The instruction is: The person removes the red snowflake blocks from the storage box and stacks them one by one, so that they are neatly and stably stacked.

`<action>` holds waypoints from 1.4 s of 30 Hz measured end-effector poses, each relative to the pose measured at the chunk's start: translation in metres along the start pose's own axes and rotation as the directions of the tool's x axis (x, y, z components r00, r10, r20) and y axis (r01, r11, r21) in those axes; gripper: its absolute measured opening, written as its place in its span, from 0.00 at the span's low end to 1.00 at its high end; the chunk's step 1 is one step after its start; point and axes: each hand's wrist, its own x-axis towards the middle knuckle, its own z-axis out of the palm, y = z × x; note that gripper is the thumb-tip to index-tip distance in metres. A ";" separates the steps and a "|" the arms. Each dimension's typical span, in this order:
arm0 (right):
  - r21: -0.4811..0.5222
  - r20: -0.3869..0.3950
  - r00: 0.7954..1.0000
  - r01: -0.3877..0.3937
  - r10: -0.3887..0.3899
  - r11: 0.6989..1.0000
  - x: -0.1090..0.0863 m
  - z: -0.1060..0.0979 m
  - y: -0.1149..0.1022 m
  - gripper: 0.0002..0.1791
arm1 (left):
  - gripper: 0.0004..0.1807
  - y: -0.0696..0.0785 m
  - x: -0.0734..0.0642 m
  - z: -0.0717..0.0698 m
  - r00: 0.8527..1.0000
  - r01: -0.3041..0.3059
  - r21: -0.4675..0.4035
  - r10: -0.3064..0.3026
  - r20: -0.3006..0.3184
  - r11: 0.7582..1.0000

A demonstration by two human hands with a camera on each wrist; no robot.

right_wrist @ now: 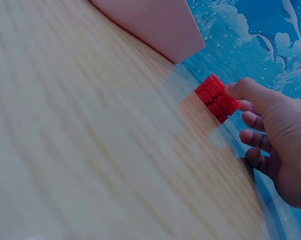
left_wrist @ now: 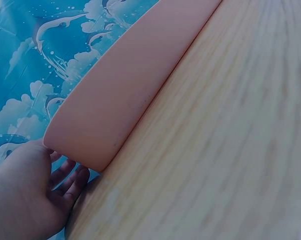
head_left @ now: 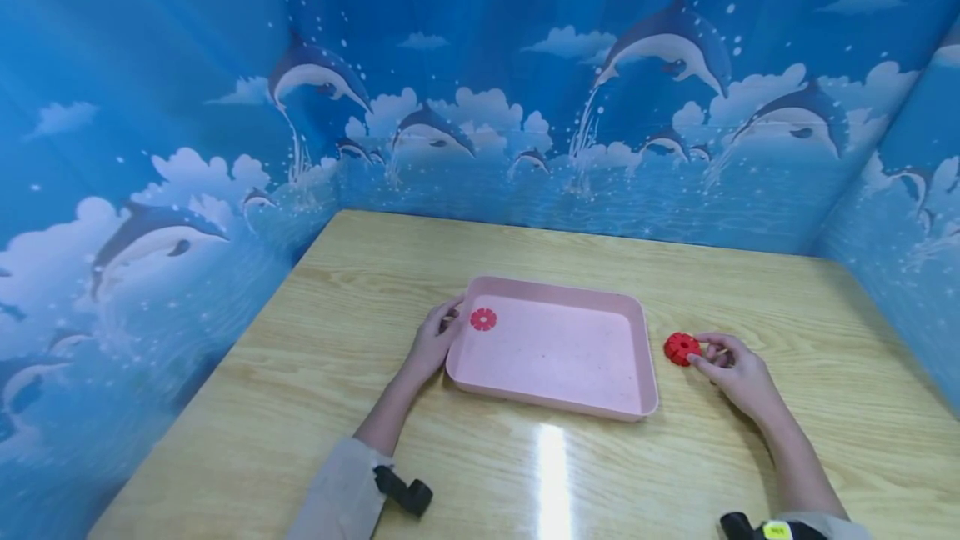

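A shallow pink tray point(head_left: 555, 408) lies on the table, with one flat red notched disc point(head_left: 483, 319) inside near its left wall. My left hand point(head_left: 437, 337) holds the tray's left edge; in the left wrist view its fingers curl against the short outer wall, and part of the hand is hidden behind the rim. To the right of the tray, a short stack of red notched discs point(head_left: 682, 349) stands on the table. My right hand point(head_left: 738, 369) pinches that stack from the right between thumb and index finger, with the other fingers loosely bent.
The wood-grain table point(head_left: 360, 273) spreads around the tray on all sides. Behind it and along both sides hangs a blue curtain point(head_left: 480, 182) printed with dolphins. A bright light reflection falls on the tabletop in front of the tray.
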 end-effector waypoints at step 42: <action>-0.012 0.013 1.000 -0.007 0.007 1.000 0.000 0.000 0.002 0.21 | 0.22 0.006 -0.002 -0.002 1.000 -0.009 0.006 0.009 0.005 1.000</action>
